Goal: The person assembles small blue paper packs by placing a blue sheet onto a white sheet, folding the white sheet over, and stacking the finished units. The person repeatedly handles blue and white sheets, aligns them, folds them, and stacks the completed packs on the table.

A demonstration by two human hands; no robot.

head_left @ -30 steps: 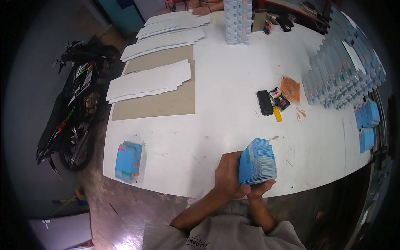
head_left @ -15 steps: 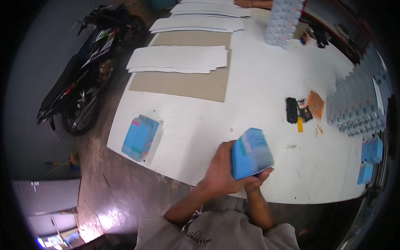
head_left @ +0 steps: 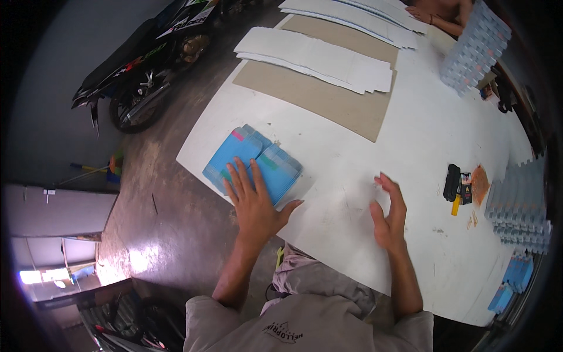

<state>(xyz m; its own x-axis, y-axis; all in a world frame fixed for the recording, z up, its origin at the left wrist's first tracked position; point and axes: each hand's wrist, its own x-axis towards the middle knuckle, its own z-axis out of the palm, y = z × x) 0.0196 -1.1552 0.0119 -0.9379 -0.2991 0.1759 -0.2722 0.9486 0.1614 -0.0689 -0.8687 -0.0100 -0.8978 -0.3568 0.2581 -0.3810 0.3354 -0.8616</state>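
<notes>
Two blue stacks of flat card pieces lie side by side near the table's left edge. My left hand (head_left: 253, 202) has its fingers spread; their tips rest on or just over the near side of the blue stacks. Of these, the left stack (head_left: 227, 154) carries a pink mark at its top corner, and the right stack (head_left: 277, 171) has a green patch. My right hand (head_left: 389, 214) hovers above the white table (head_left: 334, 234) with thumb and fingers apart, holding nothing.
Long white sheet piles (head_left: 316, 56) lie on brown board (head_left: 358, 111) across the table. Tall grey stacks (head_left: 516, 205) and a small black pouch (head_left: 451, 182) are at the right. Another person's hand (head_left: 419, 13) rests at the far end. A motorcycle (head_left: 141, 76) stands left.
The blue stack that both hands held has been set down beside the other one and let go. My hands have parted, and the view has shifted left.
</notes>
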